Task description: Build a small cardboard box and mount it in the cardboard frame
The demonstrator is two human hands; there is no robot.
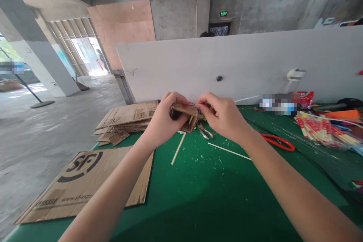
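Note:
A small folded cardboard piece (190, 110), hollow inside, is held above the green table. My left hand (167, 119) grips its left side, thumb at the opening and fingers over the top. At its right edge, my right hand (219, 115) is closed, thumb and fingertips pinched together; what lies between them is too small to tell. Just below and behind the hands are metal pliers (205, 131). One thin wooden stick (178, 149) lies under the cardboard piece, and another stick (229, 151) lies below my right wrist.
A flat cardboard sheet (113, 177) and a cardboard stack (127, 117) cover the left of the green table (198, 204). Orange-red scissor handles (279, 143), bundled red-and-white sticks (320, 130) and plastic packets lie to the right. A white partition (176, 68) stands behind.

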